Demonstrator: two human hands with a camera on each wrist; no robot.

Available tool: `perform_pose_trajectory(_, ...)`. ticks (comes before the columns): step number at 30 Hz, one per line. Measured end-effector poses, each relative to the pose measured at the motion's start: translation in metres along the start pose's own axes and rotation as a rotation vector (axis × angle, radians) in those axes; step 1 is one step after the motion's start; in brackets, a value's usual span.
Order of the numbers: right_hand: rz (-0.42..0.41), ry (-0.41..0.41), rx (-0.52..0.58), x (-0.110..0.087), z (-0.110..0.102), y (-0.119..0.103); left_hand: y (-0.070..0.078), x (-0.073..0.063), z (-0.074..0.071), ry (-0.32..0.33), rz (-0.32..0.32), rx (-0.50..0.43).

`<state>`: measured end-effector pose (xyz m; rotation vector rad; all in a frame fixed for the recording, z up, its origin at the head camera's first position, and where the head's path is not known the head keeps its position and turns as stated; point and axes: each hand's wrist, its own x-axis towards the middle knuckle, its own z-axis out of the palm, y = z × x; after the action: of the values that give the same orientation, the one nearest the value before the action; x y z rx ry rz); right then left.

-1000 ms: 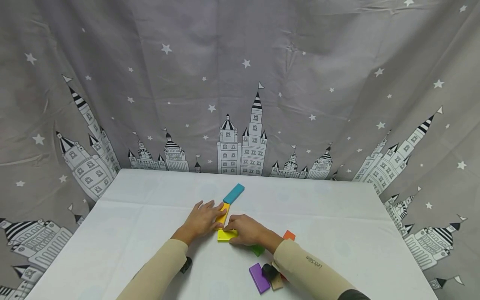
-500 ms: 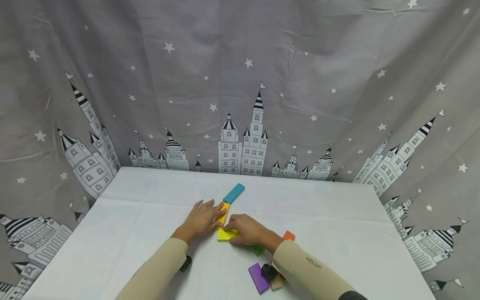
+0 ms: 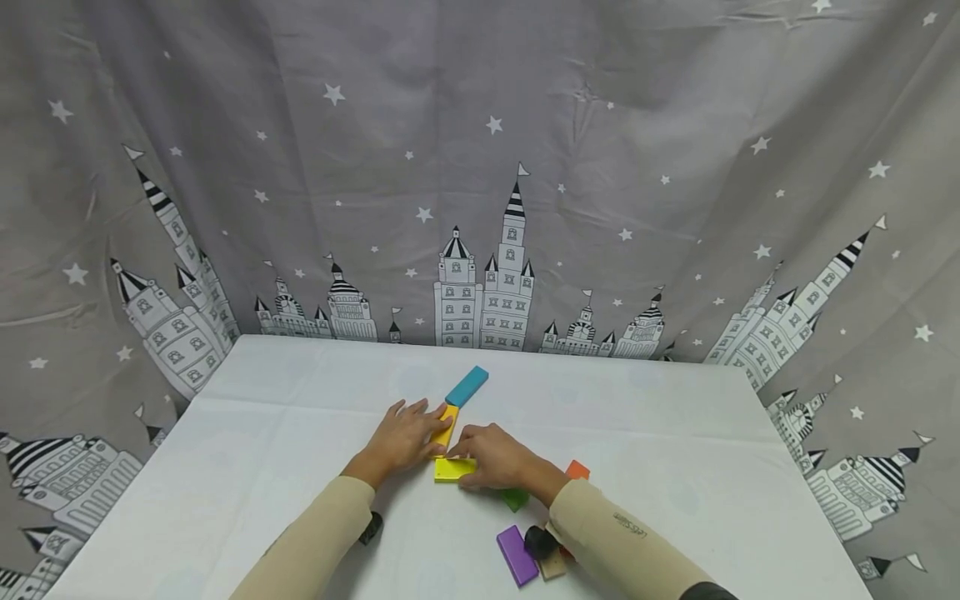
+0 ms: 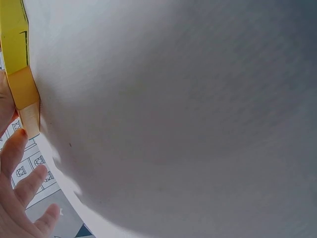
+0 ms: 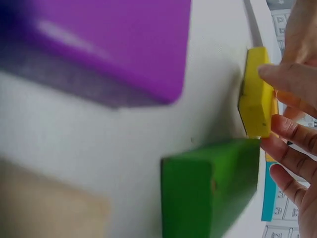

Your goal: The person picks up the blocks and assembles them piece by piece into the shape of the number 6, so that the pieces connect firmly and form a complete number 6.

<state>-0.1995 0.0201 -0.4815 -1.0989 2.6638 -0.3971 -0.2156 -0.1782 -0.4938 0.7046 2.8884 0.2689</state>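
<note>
My left hand (image 3: 402, 436) holds the orange-yellow block (image 3: 452, 423), its forefinger laid over the block and thumb at the near end. The other fingers spread to the left. My right hand (image 3: 491, 457) pinches the near, bright yellow block (image 3: 453, 470) between thumb and fingers, its left part showing. In the right wrist view, the thumb lies over the yellow block (image 5: 255, 99) and fingertips meet its other side. The two yellow blocks meet end to side. A blue block (image 3: 467, 386) lies end to end beyond the orange-yellow one, slanting away to the right.
Under my right forearm lie a green block (image 3: 515, 499), an orange-red block (image 3: 577, 470) and a wooden-coloured block (image 3: 553, 565). A purple block (image 3: 517, 556) lies beside the wooden one. The white-covered table (image 3: 660, 467) ends at a grey castle-print curtain (image 3: 480, 150).
My right knuckles have lifted very slightly. Both hands otherwise keep their places, and the blocks stay where they were; the head view shifts a little.
</note>
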Motion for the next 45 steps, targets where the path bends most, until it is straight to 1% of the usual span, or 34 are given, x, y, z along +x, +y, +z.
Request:
perform_pose_trajectory(3, 0.014, 0.017, -0.013, -0.008, -0.004, 0.005, 0.000, 0.001, 0.001, 0.002, 0.001, 0.000)
perform_pose_trajectory(9, 0.047, 0.056, -0.034, -0.032, -0.008, 0.014, -0.001, 0.002, 0.003, -0.010, -0.005, 0.013)
perform_pose_trajectory(11, 0.073, 0.051, -0.014, -0.040, -0.007, 0.017, 0.000, 0.002, 0.003, -0.010, -0.003, 0.018)
perform_pose_trajectory(14, 0.097, 0.019, 0.026, -0.051, -0.005, 0.020, 0.000, 0.002, 0.003, -0.010, -0.002, 0.023)
perform_pose_trajectory(16, 0.095, -0.002, 0.043, -0.057, -0.005, 0.020, 0.000, 0.002, 0.004, -0.009, -0.007, 0.025)
perform_pose_trajectory(19, 0.078, -0.004, 0.044, -0.062, -0.005, 0.019, -0.001, 0.002, 0.004, -0.010, -0.021, 0.025)
perform_pose_trajectory(22, 0.091, 0.004, 0.058, -0.065, -0.005, 0.016, -0.001, 0.002, 0.003, -0.010, -0.027, 0.015)
perform_pose_trajectory(25, 0.128, -0.004, 0.076, -0.065, -0.003, 0.012, -0.001, 0.002, 0.003, -0.010, -0.028, 0.008)
perform_pose_trajectory(27, 0.153, -0.014, 0.074, -0.064, -0.003, 0.009, -0.001, 0.003, 0.004, -0.009, -0.026, 0.009)
perform_pose_trajectory(31, 0.175, -0.019, 0.070, -0.063, -0.001, 0.008, -0.001, 0.003, 0.005, -0.006, -0.020, 0.012)
perform_pose_trajectory(35, 0.157, -0.008, 0.079, -0.063, -0.001, 0.012, -0.001, 0.003, 0.004, -0.002, -0.013, 0.017)
perform_pose_trajectory(45, 0.053, -0.003, 0.091, -0.057, -0.004, 0.024, 0.000, 0.002, 0.003, -0.006, -0.019, 0.014)
